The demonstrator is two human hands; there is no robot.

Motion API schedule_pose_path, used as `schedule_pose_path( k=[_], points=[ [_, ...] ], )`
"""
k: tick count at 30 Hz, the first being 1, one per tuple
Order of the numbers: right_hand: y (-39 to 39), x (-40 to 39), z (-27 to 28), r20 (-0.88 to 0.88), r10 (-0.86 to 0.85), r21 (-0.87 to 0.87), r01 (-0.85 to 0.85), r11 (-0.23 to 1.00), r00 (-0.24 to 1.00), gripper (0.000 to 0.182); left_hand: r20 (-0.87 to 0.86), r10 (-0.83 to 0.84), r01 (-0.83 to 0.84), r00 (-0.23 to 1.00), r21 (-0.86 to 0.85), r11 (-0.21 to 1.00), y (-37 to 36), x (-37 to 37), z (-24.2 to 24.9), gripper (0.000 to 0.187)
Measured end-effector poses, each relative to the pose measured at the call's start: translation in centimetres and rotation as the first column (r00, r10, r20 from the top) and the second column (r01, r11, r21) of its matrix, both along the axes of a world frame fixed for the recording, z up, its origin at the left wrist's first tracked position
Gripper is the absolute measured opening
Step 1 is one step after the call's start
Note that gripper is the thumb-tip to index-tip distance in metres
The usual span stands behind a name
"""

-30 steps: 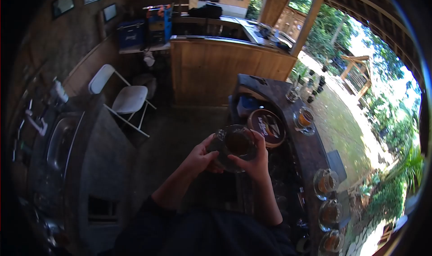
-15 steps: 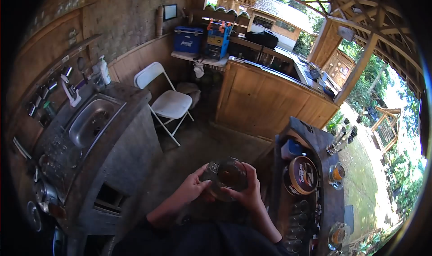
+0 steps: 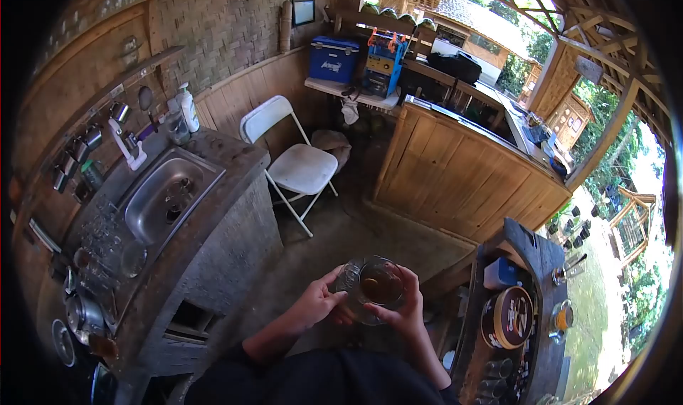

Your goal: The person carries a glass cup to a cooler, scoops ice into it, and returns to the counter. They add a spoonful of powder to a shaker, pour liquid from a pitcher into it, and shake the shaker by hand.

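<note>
Both hands are held in front of my body, above the floor between the two counters. My right hand [image 3: 402, 309] is closed around a clear glass cup [image 3: 380, 282] with brownish liquid in it, its thumb across the near side. My left hand [image 3: 320, 298] grips the edge of what looks like a clear glass saucer [image 3: 350, 280], beside and partly beneath the cup. The fingers under the glassware are mostly hidden.
At left, a stone counter holds a metal sink [image 3: 167, 195] and several glasses. A white folding chair [image 3: 299, 169] stands ahead. On the right, a shelf carries a round brown tub [image 3: 507, 317]; a glass cup with orange contents [image 3: 563, 318] sits on the ledge.
My view has turned left, so the room shifts rightward in the picture. Both hands keep their hold on the glassware, with only a slight change of position.
</note>
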State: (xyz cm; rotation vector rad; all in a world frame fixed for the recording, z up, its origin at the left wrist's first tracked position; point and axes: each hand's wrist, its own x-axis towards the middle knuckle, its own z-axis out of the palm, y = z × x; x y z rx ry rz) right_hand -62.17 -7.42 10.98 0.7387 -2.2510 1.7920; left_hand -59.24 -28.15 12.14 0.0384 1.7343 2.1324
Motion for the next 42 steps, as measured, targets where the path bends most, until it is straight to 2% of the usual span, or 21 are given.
schedule_pose_path(
  k=[3,8,11,15,25,34,42],
  points=[
    [0.4,-3.0,-0.2,0.011,0.041,-0.022,-0.041,0.999,0.999,0.081,0.004,0.013,-0.013,1.000,0.013,1.000,0.2,-2.7,-0.3,0.058],
    [1.1,-8.9,0.8,-0.065,0.040,0.096,-0.033,0.995,0.997,0.082,0.028,0.097,-0.098,0.995,0.003,0.995,1.6,-7.7,-1.7,0.059],
    [1.5,-12.1,1.9,-0.091,0.048,0.146,-0.035,0.989,0.995,0.083,0.033,0.123,-0.126,0.992,0.092,0.988,2.6,-10.6,-2.8,0.059],
    [1.9,-16.3,2.4,-0.059,0.098,0.160,-0.088,0.983,0.993,0.083,0.026,0.182,-0.183,0.983,0.103,0.978,3.0,-13.9,-1.8,0.060],
    [-0.8,-25.6,1.1,0.045,0.249,0.047,-0.251,0.967,0.967,0.083,0.101,0.275,-0.280,0.956,0.043,0.959,0.7,-21.0,-2.8,0.061],
    [-6.5,-33.5,0.8,0.002,0.242,0.031,-0.242,0.970,0.970,0.084,0.029,0.174,-0.174,0.984,-0.015,0.985,-5.9,-29.6,-2.7,0.062],
    [-9.4,-40.0,-0.9,0.043,0.206,-0.013,-0.206,0.979,0.978,0.086,0.090,0.124,-0.123,0.988,-0.019,0.992,-9.2,-36.8,-2.9,0.061]
  ],
)
